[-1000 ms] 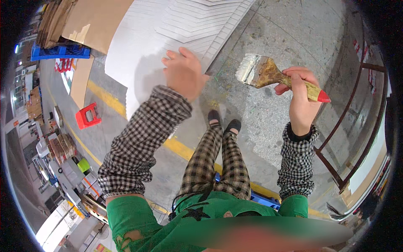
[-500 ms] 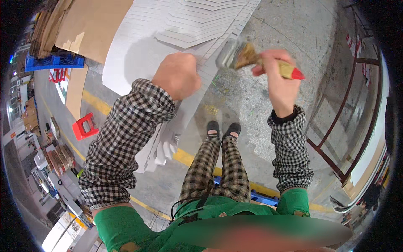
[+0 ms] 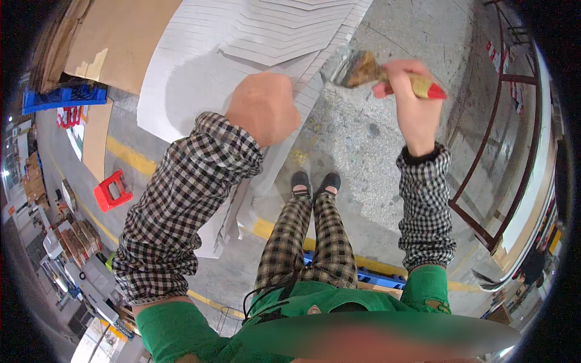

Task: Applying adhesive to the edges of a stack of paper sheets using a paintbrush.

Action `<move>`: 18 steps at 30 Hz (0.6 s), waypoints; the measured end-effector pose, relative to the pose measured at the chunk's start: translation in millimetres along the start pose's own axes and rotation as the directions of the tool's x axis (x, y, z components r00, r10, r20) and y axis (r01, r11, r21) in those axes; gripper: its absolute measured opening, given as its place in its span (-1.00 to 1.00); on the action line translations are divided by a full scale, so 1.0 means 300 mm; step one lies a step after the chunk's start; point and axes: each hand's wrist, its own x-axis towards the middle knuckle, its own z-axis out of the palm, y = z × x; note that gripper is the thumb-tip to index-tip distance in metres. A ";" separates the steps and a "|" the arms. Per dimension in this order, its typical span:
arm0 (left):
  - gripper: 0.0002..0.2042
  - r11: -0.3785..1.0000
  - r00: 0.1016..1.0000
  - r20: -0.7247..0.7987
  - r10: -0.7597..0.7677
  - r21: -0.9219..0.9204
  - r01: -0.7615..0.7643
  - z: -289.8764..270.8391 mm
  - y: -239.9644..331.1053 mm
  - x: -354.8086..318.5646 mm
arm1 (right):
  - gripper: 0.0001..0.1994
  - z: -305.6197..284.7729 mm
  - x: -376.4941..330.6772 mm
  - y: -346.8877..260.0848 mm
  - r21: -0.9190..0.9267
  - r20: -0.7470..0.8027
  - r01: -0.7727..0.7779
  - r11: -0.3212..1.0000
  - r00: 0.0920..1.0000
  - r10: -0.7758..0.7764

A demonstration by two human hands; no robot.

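My right hand is at about one o'clock, closed around the brush at its handle. The fingers wrap the yellowish shaft just ahead of the red tip, which pokes out past my hand toward three o'clock. The bristles point toward eleven o'clock and hang over the near edge of the sheets, close to it; whether they touch I cannot tell, since that end is blurred.

My left hand is at twelve o'clock, curled into a loose fist with its back to me. It sits on the lower corner of the sheets, so I cannot see what the fingers grip underneath, if anything.

The sheets are a fanned stack of white cut pieces with stepped edges, spreading from ten to one o'clock and drooping past my left sleeve toward my shoes. I judge them light and floppy singly, prone to sliding over each other, so holding down at the corner suits them better than pinching one layer. The brush looks light and stiff in the handle, soft at the bristles, which appear caked and possibly sticky; the bare handle is the place to hold.

A red stool stands at nine o'clock.
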 end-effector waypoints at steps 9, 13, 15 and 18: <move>-0.79 1.000 0.999 0.034 -0.028 0.001 0.028 -0.008 0.001 0.017 | -0.95 0.040 -0.157 0.003 0.033 0.129 0.041 0.999 0.991 -0.045; -0.79 0.999 0.996 0.075 -0.054 0.005 0.054 -0.011 0.010 0.028 | -0.95 0.069 -0.147 -0.062 0.193 -0.052 -0.039 0.980 0.997 0.050; -0.79 0.998 0.995 0.088 -0.055 0.006 0.055 -0.020 0.030 0.028 | -0.95 0.034 -0.173 0.003 0.011 0.029 0.064 0.998 0.998 -0.064; -0.80 0.998 0.994 0.095 -0.060 0.025 0.058 -0.022 0.025 0.022 | -0.96 0.042 -0.194 -0.031 0.083 0.127 0.043 0.996 0.991 -0.053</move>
